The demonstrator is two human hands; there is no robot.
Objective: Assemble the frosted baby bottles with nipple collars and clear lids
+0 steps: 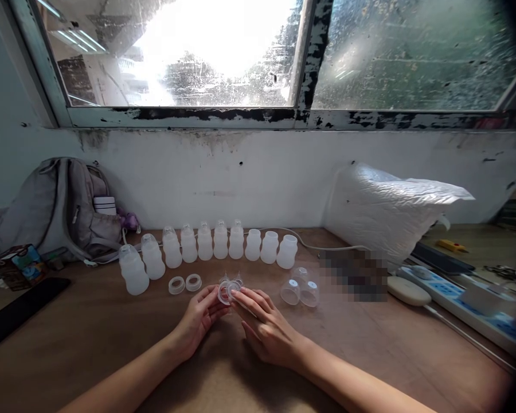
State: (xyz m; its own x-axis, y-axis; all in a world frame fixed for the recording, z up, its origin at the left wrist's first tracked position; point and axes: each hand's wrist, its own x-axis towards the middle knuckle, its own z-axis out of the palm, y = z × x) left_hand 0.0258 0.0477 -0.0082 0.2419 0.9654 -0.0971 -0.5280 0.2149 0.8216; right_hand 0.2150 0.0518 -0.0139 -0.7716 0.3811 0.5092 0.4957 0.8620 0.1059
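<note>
A: Head view check. Where did the hands sit, and what did they hold?

B: Both hands met at the middle of the table [112, 321]. The left hand [198, 318] pinched a clear ring [224, 292] between thumb and fingertips. The right hand [264, 324] lay palm down, fingers nearly straight and close together, with its fingertips [236, 295] touching the same ring from the right.

A: Which way did the ring lie from each hand?

B: It sat at the fingertips of both, just ahead of them and toward the window [198, 51]. The left hand carried it; the right only touched it. The ring's opening appeared tilted toward the camera, though the exact angle could not be told. A clear teat [236, 280] appeared to stand just behind it.

A: Surrounding parts?

B: A row of white bottles [206, 244] stood beyond the hands, curving from left to centre. Two loose rings [184, 284] lay left of the held ring, nearer the left hand. Clear caps [301, 291] rested to the right, nearer the right hand. A backpack [60, 209] leaned at far left; a white bag [387, 215] and a power strip [460, 301] lay at right.
</note>
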